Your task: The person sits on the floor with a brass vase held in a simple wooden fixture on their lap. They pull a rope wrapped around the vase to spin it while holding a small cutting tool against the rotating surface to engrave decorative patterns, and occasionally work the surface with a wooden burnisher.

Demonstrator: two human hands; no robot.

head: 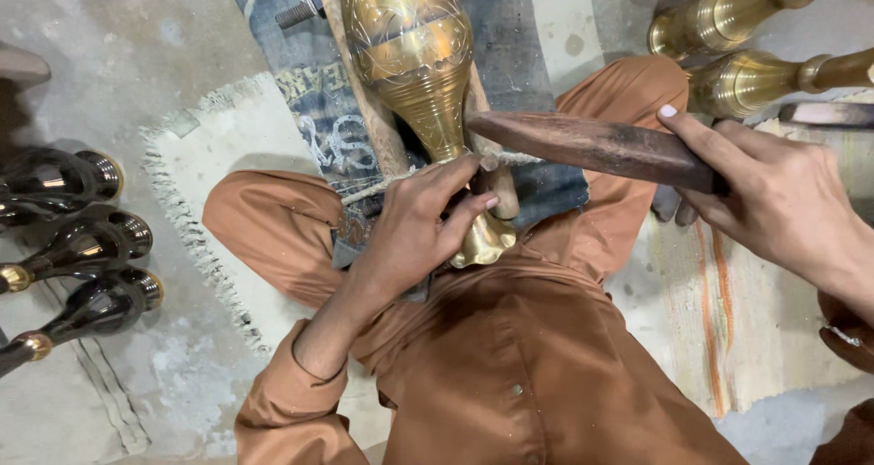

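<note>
Fingers of the left hand pinch a small tool against the narrow neck of the engraved brass vase, which lies on a wooden rest over the lap, likely steadied for chasing. Right hand is closed around a dark wooden mallet, head poised beside the tool. Black vases lie left on the floor, brass ones upper right.

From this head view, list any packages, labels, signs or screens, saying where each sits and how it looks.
No packages, signs or screens.
Printed cloth: a dark blue-grey fabric with faded pale lettering, spread over the person's lap and the floor, under the engraved brass vase and its wooden rest. It is creased, worn and partly hidden by the left hand.
</note>
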